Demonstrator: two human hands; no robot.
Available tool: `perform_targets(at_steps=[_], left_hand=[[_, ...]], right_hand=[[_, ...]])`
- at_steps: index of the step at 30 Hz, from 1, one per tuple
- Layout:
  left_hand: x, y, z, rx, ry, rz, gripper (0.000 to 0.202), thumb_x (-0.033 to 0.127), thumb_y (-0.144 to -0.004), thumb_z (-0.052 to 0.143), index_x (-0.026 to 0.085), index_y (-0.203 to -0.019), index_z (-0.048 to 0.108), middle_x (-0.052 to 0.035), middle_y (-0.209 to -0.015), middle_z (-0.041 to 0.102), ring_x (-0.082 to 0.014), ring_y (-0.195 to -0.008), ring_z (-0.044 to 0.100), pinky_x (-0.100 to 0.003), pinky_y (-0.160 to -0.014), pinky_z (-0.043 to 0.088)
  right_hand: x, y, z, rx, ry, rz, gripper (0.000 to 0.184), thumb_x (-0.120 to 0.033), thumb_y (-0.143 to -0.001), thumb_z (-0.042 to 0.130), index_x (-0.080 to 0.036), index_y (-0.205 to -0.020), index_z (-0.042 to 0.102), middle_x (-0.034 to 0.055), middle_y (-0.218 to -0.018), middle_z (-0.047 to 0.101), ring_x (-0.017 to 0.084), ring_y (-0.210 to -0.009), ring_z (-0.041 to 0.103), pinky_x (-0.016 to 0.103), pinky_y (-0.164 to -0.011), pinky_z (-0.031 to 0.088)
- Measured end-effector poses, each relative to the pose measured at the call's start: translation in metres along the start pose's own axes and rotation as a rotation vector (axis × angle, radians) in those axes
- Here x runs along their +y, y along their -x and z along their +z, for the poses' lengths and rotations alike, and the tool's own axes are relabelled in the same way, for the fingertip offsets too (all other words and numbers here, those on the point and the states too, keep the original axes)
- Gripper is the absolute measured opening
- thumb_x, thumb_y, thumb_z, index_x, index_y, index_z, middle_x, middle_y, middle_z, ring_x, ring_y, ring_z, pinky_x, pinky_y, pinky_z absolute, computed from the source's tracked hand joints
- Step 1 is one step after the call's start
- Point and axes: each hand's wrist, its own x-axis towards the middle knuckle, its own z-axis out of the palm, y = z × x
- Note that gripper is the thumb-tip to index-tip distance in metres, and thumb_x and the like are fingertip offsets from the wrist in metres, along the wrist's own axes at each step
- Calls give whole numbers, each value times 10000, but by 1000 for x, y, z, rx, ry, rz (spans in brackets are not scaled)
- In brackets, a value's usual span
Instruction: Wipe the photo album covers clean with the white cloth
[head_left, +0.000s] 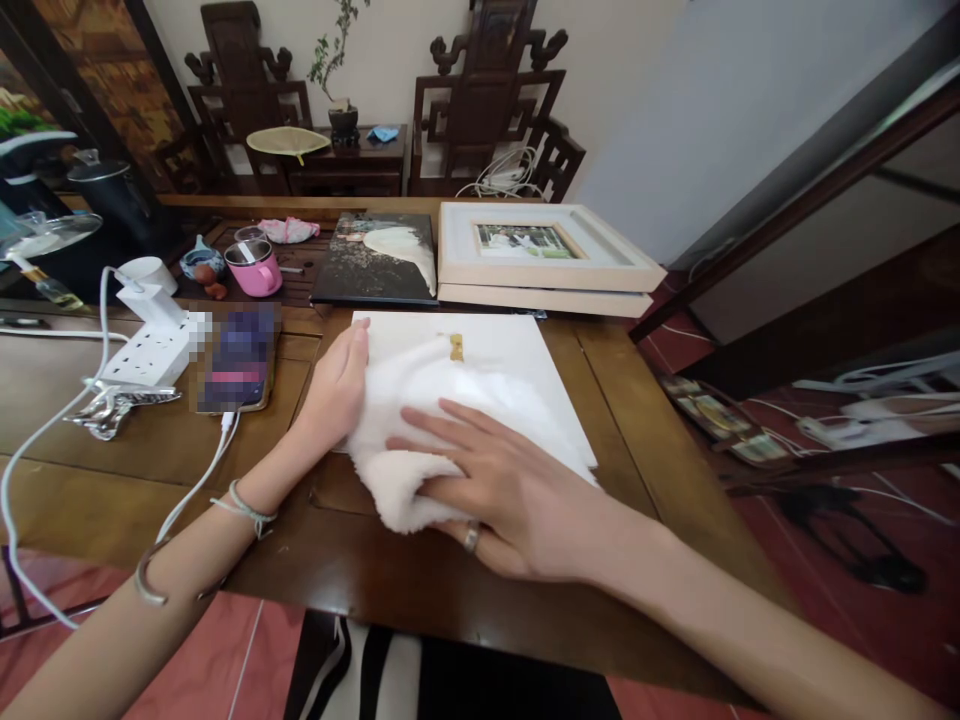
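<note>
A white flat panel [517,335] lies on the wooden table, with a small gold-brown patch [457,347] on its face. My left hand [341,385] is closed along the panel's left edge, fingers together. Over the panel's near half is a fluffy white cloth [401,480], bunched at its near left corner. My right hand [502,485] presses down on this cloth and grips its folds, with the fingers somewhat spread. The cloth hides the panel beneath it.
Behind the panel lie a dark photo print [375,265] and stacked cream picture frames [540,285]. To the left are a phone [240,360] on a charging cable, a white power strip [154,345], a pink mug [255,270] and a crumpled silvery thing [120,400].
</note>
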Motion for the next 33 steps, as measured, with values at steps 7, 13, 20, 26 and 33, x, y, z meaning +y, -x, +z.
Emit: perform_targets(at_steps=[7,13,20,26,33], left_hand=[[-13,10,7,-277,-463,248,514,266,-987,268,-34,-1388,388,-298,-1540,295,-350,-1483,198,-552,-1170,269],[-17,9,9,-305,-513,318,508,248,-993,270,-40,-1402,358,-315,-1535,270,-382,-1475,201,-585,-1151,287],[-20,8,12,-294,-553,342,510,249,-1001,287,-41,-1417,343,-300,-1533,282,-373,-1475,206,-559,-1163,286],[-27,12,10,-290,-623,385,516,256,-1011,278,-45,-1428,326,-317,-1541,271,-361,-1489,160,-565,-1153,303],[-25,12,11,-299,-657,386,513,247,-1009,281,-56,-1420,329,-328,-1541,259,-369,-1488,156,-569,-1146,313]], right_hand=[[43,0,-11,161,-3,341,322,-279,-978,400,-236,-1069,706,71,-1300,655,288,-1253,564,537,-1074,421],[70,-65,-2,229,-149,528,353,-364,-1001,391,-246,-1186,668,26,-1315,650,294,-1233,566,508,-1081,377],[80,-73,-4,202,-188,572,395,-423,-984,380,-231,-1136,689,85,-1173,713,342,-1123,611,499,-953,454],[97,-1,-16,325,-109,802,479,-511,-959,394,-214,-1235,649,110,-1327,634,371,-1319,484,569,-1061,387],[43,68,-3,254,-2,554,324,-373,-969,391,-226,-905,672,109,-1198,694,374,-1313,497,605,-1064,423]])
